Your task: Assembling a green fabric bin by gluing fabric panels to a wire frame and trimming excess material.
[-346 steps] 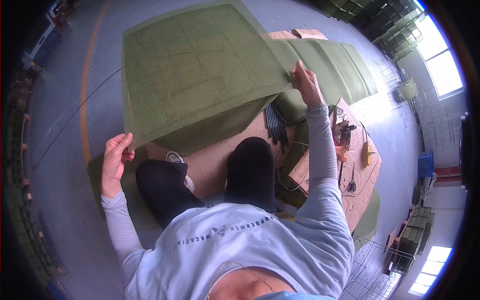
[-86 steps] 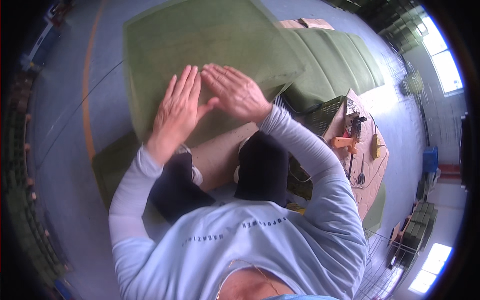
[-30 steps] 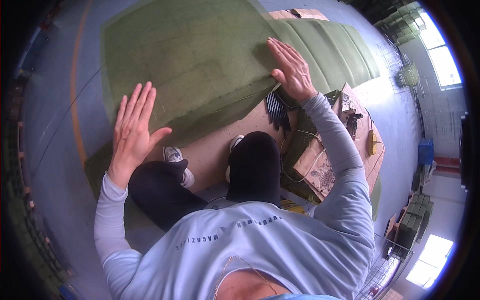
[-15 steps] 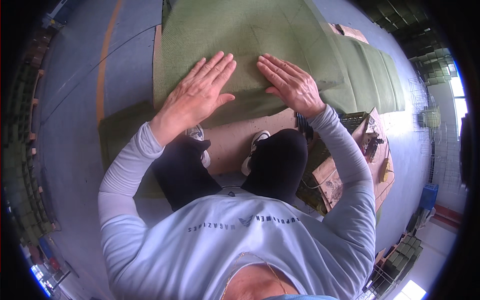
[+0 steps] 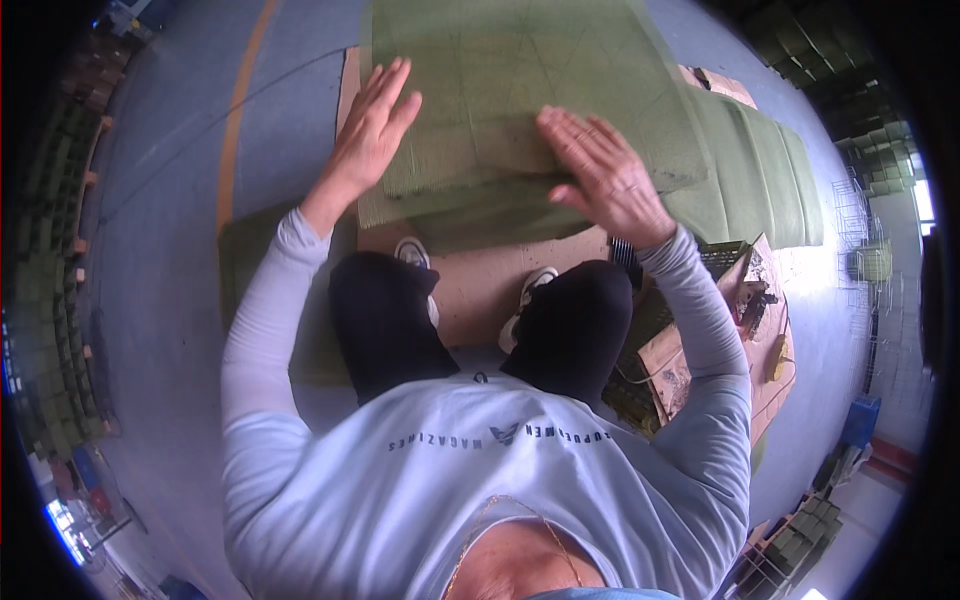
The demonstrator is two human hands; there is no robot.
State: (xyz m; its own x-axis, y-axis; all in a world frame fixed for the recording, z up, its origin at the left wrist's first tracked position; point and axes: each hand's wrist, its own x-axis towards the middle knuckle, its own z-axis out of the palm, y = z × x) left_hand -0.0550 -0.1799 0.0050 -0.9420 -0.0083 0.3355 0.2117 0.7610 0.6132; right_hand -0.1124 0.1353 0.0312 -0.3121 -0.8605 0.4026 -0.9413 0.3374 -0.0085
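A thin green mesh sheet (image 5: 530,70) lies spread in front of my knees, over more green mesh whose near edge hangs lower. My left hand (image 5: 368,135) is at the sheet's left edge, turned partly on its side with the fingers stretched out. Over the right part of the sheet is my right hand (image 5: 607,180), palm down, fingers extended and thumb apart. Neither hand holds anything. Whether they touch the mesh or hover just above it, I cannot tell.
Brown cardboard (image 5: 485,290) lies under my shoes. A folded green mesh piece (image 5: 760,165) extends to the right. Stained cardboard (image 5: 775,320) with a small yellow object (image 5: 781,360) sits by my right arm. Green stacks (image 5: 55,270) line the left; wire racks (image 5: 860,240) stand at right.
My left hand has lifted off the mesh, moved toward its left edge and turned on its side. My right hand stays over the right part. The top sheet's near edge and left side have shifted.
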